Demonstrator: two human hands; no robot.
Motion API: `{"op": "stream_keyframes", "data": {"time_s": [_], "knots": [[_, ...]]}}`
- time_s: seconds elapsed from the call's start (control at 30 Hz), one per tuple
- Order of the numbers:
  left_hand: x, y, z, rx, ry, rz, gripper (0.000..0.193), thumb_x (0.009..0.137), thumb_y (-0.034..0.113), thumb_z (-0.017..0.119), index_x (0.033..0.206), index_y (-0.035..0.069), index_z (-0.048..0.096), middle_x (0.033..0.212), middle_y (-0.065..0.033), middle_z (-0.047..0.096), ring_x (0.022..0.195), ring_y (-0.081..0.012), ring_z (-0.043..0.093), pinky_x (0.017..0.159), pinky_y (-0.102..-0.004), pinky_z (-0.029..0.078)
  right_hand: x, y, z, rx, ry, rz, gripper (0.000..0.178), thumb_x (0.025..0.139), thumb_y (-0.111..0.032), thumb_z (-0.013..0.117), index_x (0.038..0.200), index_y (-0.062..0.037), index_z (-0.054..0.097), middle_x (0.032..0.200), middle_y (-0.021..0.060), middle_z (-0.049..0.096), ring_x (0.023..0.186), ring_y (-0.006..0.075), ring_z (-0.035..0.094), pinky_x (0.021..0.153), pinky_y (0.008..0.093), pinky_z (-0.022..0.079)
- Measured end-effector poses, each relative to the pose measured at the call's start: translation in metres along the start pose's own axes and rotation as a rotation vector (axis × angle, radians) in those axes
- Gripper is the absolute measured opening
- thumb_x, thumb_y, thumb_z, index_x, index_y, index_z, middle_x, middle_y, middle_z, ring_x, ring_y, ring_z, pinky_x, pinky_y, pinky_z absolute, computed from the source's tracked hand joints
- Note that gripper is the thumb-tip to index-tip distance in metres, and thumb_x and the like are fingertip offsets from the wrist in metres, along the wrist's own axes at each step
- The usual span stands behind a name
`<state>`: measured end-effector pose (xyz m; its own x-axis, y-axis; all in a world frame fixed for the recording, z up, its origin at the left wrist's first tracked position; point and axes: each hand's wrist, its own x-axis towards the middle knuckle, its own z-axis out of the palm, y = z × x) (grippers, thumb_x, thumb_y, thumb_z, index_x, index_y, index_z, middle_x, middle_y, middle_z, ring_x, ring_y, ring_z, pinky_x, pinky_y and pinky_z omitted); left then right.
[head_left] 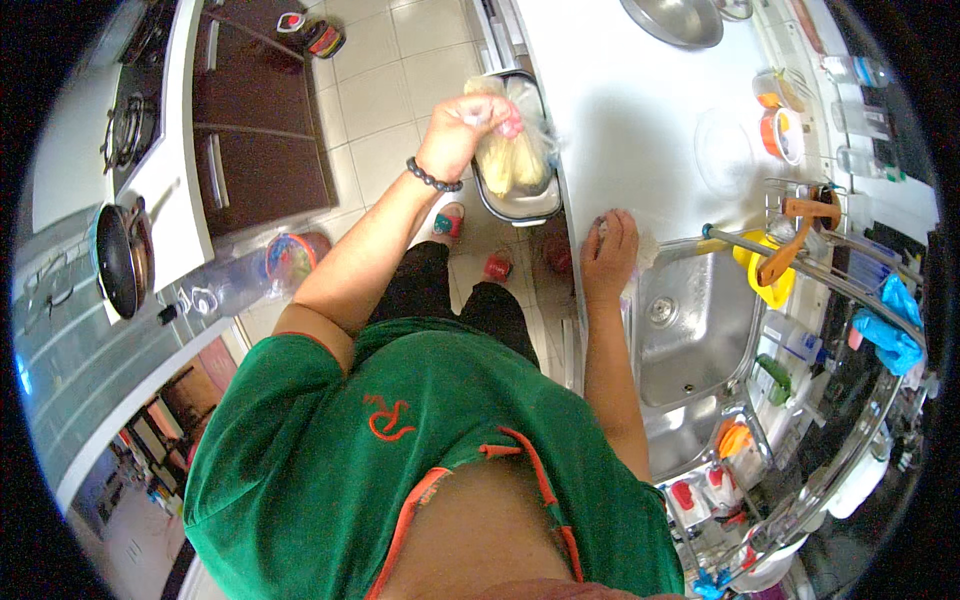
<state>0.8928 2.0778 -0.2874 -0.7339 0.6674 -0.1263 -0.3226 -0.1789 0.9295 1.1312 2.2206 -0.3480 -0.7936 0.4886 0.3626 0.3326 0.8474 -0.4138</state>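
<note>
My left hand (474, 130), with a dark beaded bracelet at the wrist, is closed on a thin clear plastic bag (520, 165) with yellow pieces in it. The bag hangs over a dark-rimmed bin (530, 216) beside the counter, and part of it lies within the rim. What the yellow pieces are, I cannot make out. On the counter edge, just before the sink, my right hand (610, 255) rests with its fingers slightly spread. A pale crumpled piece (648, 250) lies against its outer side; I see no grip on it.
A double steel sink (690, 340) lies right of my right arm. Along the wall stand a rack (765, 262) with wooden utensils, a red-and-white cup (782, 135) and bottles. A steel pan (680, 20) sits far on the white counter (610, 130). Brown cabinets (255, 110) line the left.
</note>
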Motion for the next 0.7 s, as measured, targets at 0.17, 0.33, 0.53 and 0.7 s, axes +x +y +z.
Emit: {"op": "stream_keyframes", "data": {"time_s": [0.17, 0.33, 0.53, 0.7], "knots": [[-0.04, 0.061, -0.01, -0.048, 0.089, 0.243, 0.017, 0.084, 0.012, 0.052, 0.081, -0.004, 0.057, 0.08, -0.0099, 0.057, 0.073, -0.0179, 0.058, 0.071, -0.0278, 0.047, -0.005, 0.004, -0.001, -0.066, -0.031, -0.01, 0.024, 0.077, -0.01, 0.053, 0.1, -0.0006, 0.049, 0.107, 0.018, 0.048, 0.103, 0.0346, 0.046, 0.089, 0.0425, 0.036], [-0.094, 0.105, -0.031, -0.175, 0.065, 0.392, 0.017, 0.082, 0.015, 0.055, 0.078, -0.001, 0.057, 0.082, -0.0066, 0.053, 0.074, -0.018, 0.056, 0.08, -0.031, 0.047, -0.006, 0.006, 0.0, -0.069, -0.019, -0.069, 0.025, 0.079, -0.014, 0.053, 0.1, -0.0005, 0.051, 0.108, 0.0166, 0.048, 0.102, 0.0321, 0.045, 0.088, 0.0409, 0.035], [-0.152, 0.125, -0.072, -0.152, 0.25, 0.425, 0.013, 0.083, 0.011, 0.055, 0.076, 0.0, 0.056, 0.087, -0.0066, 0.052, 0.081, -0.0201, 0.057, 0.077, -0.0271, 0.048, -0.005, -0.003, -0.004, -0.201, -0.084, -0.108, 0.03, 0.075, -0.013, 0.056, 0.102, -0.0004, 0.05, 0.107, 0.0165, 0.05, 0.105, 0.0332, 0.045, 0.091, 0.0425, 0.034], [-0.24, 0.127, -0.119, -0.046, 0.539, 0.383, 0.011, 0.083, 0.011, 0.055, 0.08, 0.0, 0.056, 0.083, -0.0062, 0.053, 0.08, -0.0193, 0.058, 0.075, -0.0259, 0.048, -0.003, -0.003, -0.008, -0.274, -0.288, -0.108, 0.031, 0.079, -0.019, 0.053, 0.104, -0.001, 0.05, 0.11, 0.0174, 0.049, 0.106, 0.0341, 0.045, 0.091, 0.0442, 0.033]]}}
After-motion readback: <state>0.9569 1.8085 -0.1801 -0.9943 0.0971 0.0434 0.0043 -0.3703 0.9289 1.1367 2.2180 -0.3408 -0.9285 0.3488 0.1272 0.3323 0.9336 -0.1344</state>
